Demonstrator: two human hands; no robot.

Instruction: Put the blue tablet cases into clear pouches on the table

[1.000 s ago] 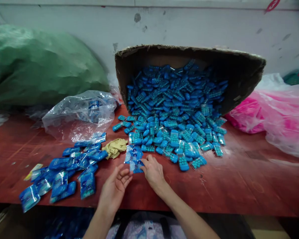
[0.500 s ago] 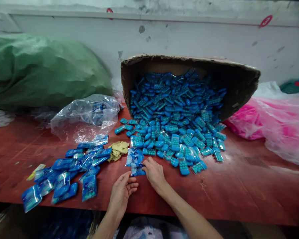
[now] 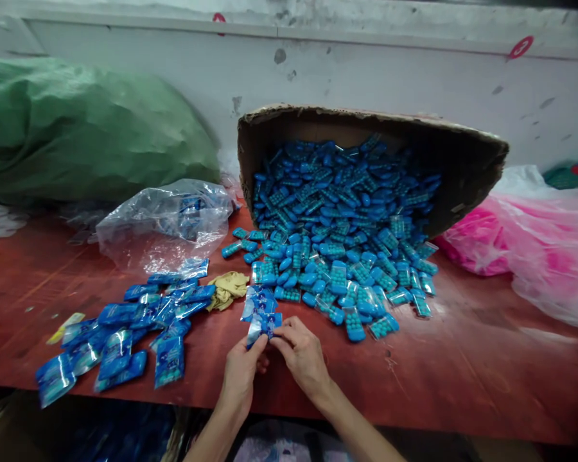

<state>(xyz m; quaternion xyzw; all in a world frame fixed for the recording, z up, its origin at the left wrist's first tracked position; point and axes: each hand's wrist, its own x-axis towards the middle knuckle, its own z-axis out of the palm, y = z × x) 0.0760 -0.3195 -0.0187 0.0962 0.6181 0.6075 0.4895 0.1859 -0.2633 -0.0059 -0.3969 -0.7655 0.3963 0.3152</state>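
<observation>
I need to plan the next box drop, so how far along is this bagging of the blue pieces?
Early, it seems. Done: a spread of filled blue packets lies on the red table at the left. In hand: the left hand and right hand pinch one printed packet from a small stack. Left: the tipped cardboard box still spills a far larger heap of blue pieces.

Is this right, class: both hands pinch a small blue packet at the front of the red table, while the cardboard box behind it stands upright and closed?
Not quite. The head view shows the cardboard box tipped on its side, open, with blue items spilling out. The rest holds: left hand and right hand pinch the small blue packet on the red table.
</observation>
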